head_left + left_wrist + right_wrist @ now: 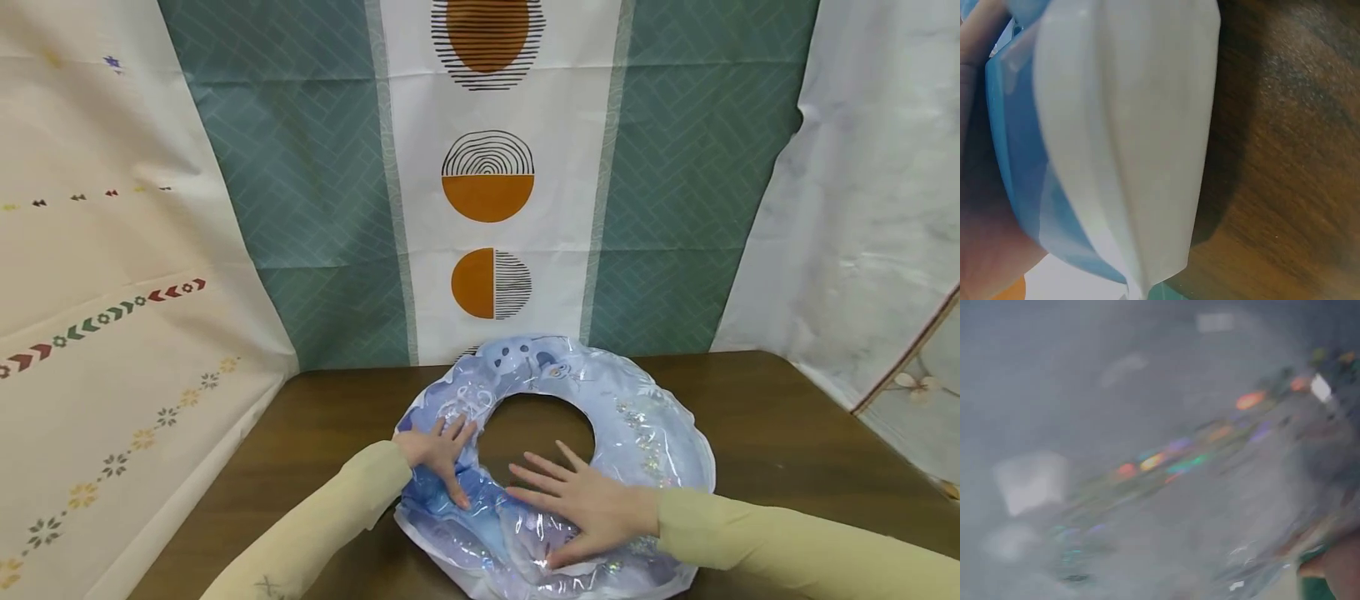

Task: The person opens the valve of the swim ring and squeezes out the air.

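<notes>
An inflatable swim ring, pale blue and purple with a cartoon print and loose glitter inside, lies on the table and looks puffed with air. My left hand rests on its left side, fingers spread. Across the near right part of the ring lies my right hand, fingers straight and fanned, pointing left. In the left wrist view the ring's white and blue side bulges beside the hand. Blurred glitter under the shiny plastic fills the right wrist view, with a bit of the hand at its lower right corner.
The dark brown wooden table extends to both sides of the ring. Behind it hangs a green and white curtain with orange circles. A cream patterned cloth drapes at the left, a whitish cloth at the right.
</notes>
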Demonstrator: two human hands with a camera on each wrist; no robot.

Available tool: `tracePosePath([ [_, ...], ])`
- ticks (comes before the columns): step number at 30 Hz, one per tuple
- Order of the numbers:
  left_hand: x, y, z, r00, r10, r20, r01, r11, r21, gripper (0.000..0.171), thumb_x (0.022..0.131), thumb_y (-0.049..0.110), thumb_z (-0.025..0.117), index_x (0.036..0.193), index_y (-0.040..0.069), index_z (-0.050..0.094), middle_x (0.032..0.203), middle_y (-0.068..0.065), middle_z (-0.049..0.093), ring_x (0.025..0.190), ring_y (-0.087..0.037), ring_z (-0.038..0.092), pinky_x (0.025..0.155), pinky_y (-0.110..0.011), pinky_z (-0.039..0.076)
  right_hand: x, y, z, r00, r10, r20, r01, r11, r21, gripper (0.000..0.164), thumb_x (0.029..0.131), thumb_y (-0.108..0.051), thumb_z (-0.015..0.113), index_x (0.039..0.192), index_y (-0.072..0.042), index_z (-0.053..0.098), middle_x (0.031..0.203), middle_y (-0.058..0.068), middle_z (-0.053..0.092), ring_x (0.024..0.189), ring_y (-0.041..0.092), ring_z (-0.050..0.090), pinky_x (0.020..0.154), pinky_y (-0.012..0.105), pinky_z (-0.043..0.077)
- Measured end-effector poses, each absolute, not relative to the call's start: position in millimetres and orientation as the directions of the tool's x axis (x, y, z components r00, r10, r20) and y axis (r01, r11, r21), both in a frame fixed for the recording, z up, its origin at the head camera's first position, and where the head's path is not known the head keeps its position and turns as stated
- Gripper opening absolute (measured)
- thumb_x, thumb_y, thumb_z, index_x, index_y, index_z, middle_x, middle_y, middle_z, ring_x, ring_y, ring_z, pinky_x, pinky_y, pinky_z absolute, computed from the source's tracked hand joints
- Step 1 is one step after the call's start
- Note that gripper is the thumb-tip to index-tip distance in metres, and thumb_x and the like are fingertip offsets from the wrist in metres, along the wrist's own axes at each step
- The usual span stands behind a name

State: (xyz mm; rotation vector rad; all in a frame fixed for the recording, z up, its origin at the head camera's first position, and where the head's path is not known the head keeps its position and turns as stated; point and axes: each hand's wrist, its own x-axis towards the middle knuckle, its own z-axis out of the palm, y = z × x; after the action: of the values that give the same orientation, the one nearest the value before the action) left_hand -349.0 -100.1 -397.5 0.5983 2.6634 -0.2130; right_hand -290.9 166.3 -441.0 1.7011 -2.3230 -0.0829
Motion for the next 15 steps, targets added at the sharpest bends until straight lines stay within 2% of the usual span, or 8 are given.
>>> tracePosePath([
  [2, -347.8, -100.4, -396.5, -0.829, 0.368, -0.421, 0.432, 0.900, -0.063, 0.121, 0.055, 0.066, 0.071, 0.146, 0.019, 0.009, 0.149, -0.004, 0.008, 0.133, -0.032, 0.008, 0.091, -0.066, 0.015, -290.2, 178.4, -439.5, -0.359, -0.912, 0.199, -0.897, 0.396, 0.196, 0.091, 0.079, -0.071, 0.039, 0.145, -0.012, 0.020, 0.148, 0.013, 0.011, 0.131, 0.038, 0.010, 0.089, 0.067, 0.011],
  [5, -346.8, -100.4, -394.0, -0.826, 0.371, -0.425, 0.435, 0.898, -0.062, 0.120, 0.056, 0.065, 0.072, 0.146, 0.018, 0.009, 0.149, -0.006, 0.009, 0.132, -0.034, 0.008, 0.090, -0.067, 0.015, -290.8, 196.2, -437.0, -0.435, -0.871, 0.228, -0.856, 0.478, 0.197, 0.096, 0.076, -0.074, 0.041, 0.144, -0.009, 0.022, 0.148, 0.016, 0.008, 0.130, 0.040, 0.007, 0.089, 0.067, 0.010],
  [9, -347.2, -98.8, -392.5, -0.826, 0.372, -0.424, 0.441, 0.895, -0.074, 0.119, 0.056, 0.064, 0.072, 0.146, 0.018, 0.009, 0.148, -0.007, 0.010, 0.132, -0.035, 0.009, 0.088, -0.068, 0.017, -294.7, 212.8, -433.5, -0.461, -0.845, 0.272, -0.820, 0.523, 0.235, 0.099, 0.074, -0.075, 0.043, 0.143, -0.006, 0.025, 0.147, 0.018, 0.009, 0.130, 0.040, 0.007, 0.090, 0.067, 0.009],
  [15, -346.7, -96.8, -393.1, -0.826, 0.371, -0.425, 0.448, 0.889, -0.092, 0.119, 0.056, 0.065, 0.072, 0.146, 0.018, 0.009, 0.148, -0.005, 0.010, 0.132, -0.034, 0.010, 0.088, -0.067, 0.019, -299.1, 230.3, -434.3, -0.494, -0.804, 0.330, -0.771, 0.581, 0.260, 0.101, 0.071, -0.077, 0.044, 0.141, -0.005, 0.029, 0.146, 0.019, 0.013, 0.128, 0.042, 0.017, 0.090, 0.066, 0.009],
])
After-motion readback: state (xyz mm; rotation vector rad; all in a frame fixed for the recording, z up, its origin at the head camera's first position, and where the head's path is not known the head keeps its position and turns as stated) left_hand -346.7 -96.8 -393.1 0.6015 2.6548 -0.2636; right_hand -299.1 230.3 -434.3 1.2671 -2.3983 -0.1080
